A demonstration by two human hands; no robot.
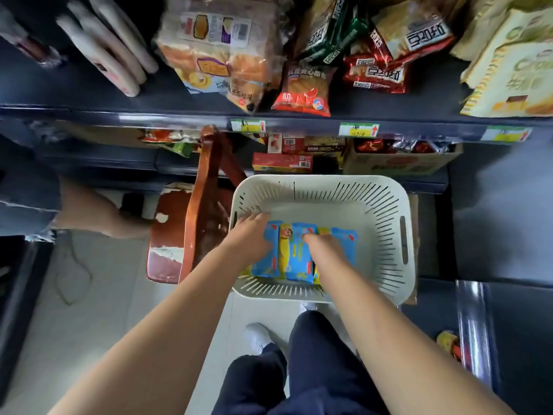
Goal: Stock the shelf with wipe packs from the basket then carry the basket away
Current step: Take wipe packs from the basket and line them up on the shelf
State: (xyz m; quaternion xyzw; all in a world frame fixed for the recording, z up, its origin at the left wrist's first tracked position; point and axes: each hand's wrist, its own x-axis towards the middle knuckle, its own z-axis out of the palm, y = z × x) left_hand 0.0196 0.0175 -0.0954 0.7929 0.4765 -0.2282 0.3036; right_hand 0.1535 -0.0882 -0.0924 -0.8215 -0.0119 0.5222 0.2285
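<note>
fingers (254,218) of the left hand (251,238) and right hand (324,247) curl onto the wipe packs (299,262) under them, packs lying long from 12 to 6 o'clock.

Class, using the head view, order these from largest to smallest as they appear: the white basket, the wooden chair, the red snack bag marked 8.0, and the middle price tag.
1. white basket
2. wooden chair, partly covered by the basket and an arm
3. red snack bag
4. price tag
This is apparent size only, since their distances from the camera differ.
</note>
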